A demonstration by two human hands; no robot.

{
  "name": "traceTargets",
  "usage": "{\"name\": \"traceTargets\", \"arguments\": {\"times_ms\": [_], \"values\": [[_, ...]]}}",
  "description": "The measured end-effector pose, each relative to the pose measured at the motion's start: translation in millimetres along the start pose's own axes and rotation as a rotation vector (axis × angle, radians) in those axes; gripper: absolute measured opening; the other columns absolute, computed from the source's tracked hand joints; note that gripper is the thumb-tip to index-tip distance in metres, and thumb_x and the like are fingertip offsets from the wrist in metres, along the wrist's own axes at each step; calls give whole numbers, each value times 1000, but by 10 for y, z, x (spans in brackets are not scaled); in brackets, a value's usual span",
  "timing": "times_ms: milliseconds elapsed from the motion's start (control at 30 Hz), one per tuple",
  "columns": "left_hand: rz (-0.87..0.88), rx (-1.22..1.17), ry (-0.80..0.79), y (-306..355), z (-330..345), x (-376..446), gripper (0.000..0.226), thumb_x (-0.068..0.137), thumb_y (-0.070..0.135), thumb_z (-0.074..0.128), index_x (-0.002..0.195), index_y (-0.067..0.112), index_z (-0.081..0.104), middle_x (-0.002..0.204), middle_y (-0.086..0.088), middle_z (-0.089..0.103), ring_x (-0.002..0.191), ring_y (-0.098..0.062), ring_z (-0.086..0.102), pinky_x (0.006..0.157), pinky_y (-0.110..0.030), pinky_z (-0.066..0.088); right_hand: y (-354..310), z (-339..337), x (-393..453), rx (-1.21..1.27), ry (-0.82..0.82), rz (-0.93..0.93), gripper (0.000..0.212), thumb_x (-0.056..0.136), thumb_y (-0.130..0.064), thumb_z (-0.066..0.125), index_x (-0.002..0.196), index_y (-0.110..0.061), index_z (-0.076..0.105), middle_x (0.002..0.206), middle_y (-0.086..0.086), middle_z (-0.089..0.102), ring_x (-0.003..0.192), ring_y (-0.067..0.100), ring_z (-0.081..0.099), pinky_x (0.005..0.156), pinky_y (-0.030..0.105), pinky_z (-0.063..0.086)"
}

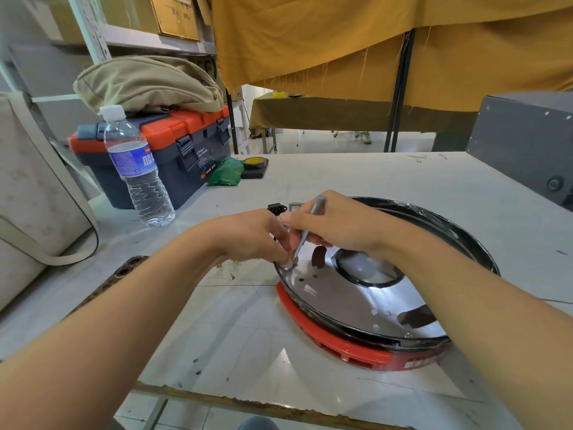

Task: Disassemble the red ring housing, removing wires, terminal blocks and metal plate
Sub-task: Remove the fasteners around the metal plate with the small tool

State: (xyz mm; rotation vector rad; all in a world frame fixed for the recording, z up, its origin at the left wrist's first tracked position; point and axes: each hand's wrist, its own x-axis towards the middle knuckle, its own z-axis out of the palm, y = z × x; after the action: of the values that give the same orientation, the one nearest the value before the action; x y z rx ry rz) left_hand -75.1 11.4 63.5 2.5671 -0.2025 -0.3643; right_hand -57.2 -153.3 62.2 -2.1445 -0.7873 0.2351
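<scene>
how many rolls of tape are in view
2: a yellow-cored black roll on the near table by the green packet, and a yellow roll on the far cloth-covered table. Others may be hidden.

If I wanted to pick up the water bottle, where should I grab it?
Grab the water bottle around its middle, at the blue label, where the sides look straight and round. It stands upright on the table, so reach in from the side facing you. The toolbox sits right behind it, which blocks that side. The white cap looks too small for a firm hold.

water bottle [138, 169], toolbox [173, 150], tape roll [255, 163], green bag [225, 172]
</scene>
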Motion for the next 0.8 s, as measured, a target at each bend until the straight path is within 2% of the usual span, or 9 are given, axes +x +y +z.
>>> {"name": "traceTargets", "arguments": {"times_ms": [67,267,333,400,500,567,667,733,800], "values": [[1,10,11,-2,7,-1,10,78,21,72,87,19,74,81,5,66,66,-6,51,57,-22,34,3,-2,1,-7,-3,-6,48,95,-47,49,63,-19,71,45,-13,44,44,1,39,53,16,34],[31,4,26,-42,32,2,12,81,25,70,92,21,71,95,1,68,83,-13,58,68,-27,43,-5,-10,-14,35,41,-36,46,97,-40,49,60,-19,65,42,-16,49,43,-6,44,47,4,34],[53,-5,30,-52,33,-4,9,82,27,69,91,24,70,93,0,68,81,-13,58,73,-29,45,-11,-13,-7,60,91,-31,45,97,-39,49,60,-18,64,44,-17,50,45,-6,46,52,8,37],[72,-12,29,-70,32,-11,1,83,29,68,83,29,69,77,9,65,67,-4,54,64,-27,42,-19,-11,5,77,162,-21,46,97,-41,49,58,-20,64,45,-17,50,45,-5,45,58,17,35],[109,-64,55,-101,57,-24,9,85,26,65,77,29,68,58,16,56,52,0,44,58,-24,37,-21,-17,25,120,279,-43,49,97,-43,47,56,-20,63,48,-12,48,45,-1,42,61,23,35],[135,-138,111,-126,89,-44,9,86,24,64,78,28,68,72,14,63,66,-4,53,69,-25,45,-16,-22,41,150,363,-59,50,97,-43,46,56,-18,62,52,-2,47,49,5,42,63,27,38],[133,-302,219,-168,85,-78,9,86,24,65,78,26,69,89,10,70,88,-10,64,88,-36,51,-19,-38,65,188,477,-71,50,97,-42,46,56,-18,61,50,-1,42,50,10,42,63,28,39],[118,-383,314,-203,33,-101,6,86,23,66,81,25,69,93,9,71,90,-11,65,86,-36,52,-45,-55,70,210,503,-77,50,98,-43,45,59,-17,62,49,0,41,46,6,39,58,24,36],[120,-419,417,-249,-46,-131,4,86,18,66,84,19,69,90,3,74,86,-13,67,80,-29,54,-83,-74,66,186,492,-79,48,98,-43,44,66,-14,64,50,-1,44,43,2,39,54,19,34]]}}
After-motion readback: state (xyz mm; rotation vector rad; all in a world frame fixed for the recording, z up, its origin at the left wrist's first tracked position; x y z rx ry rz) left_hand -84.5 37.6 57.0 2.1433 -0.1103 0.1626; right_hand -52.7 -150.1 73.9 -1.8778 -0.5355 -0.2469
